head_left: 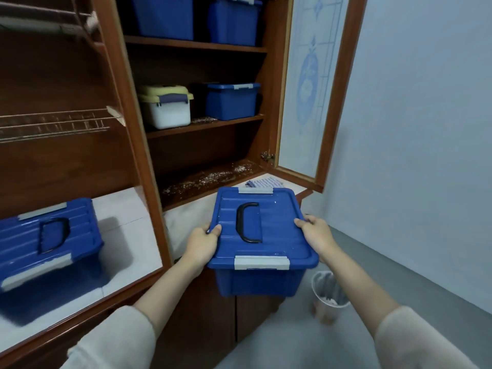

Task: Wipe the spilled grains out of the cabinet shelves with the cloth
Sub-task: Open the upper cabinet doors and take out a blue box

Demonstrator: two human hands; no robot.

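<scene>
I hold a blue lidded storage box (266, 235) in the air in front of the open cabinet. My left hand (202, 242) grips its left rim and my right hand (316, 237) grips its right rim. Spilled grains (210, 178) lie scattered over the dark bottom shelf (186, 193) behind the box. More grains (203, 119) lie on the middle shelf between two containers. A folded blue-and-white checked cloth (263, 182) rests on the white counter ledge just beyond the box, partly hidden by it.
A white box with a yellow lid (166, 107) and a blue box (231, 101) stand on the middle shelf, two more blue boxes (197, 17) above. Another blue box (45, 241) sits on the white counter at left. The glass door (316, 83) hangs open at right. A bin (330, 294) stands on the floor.
</scene>
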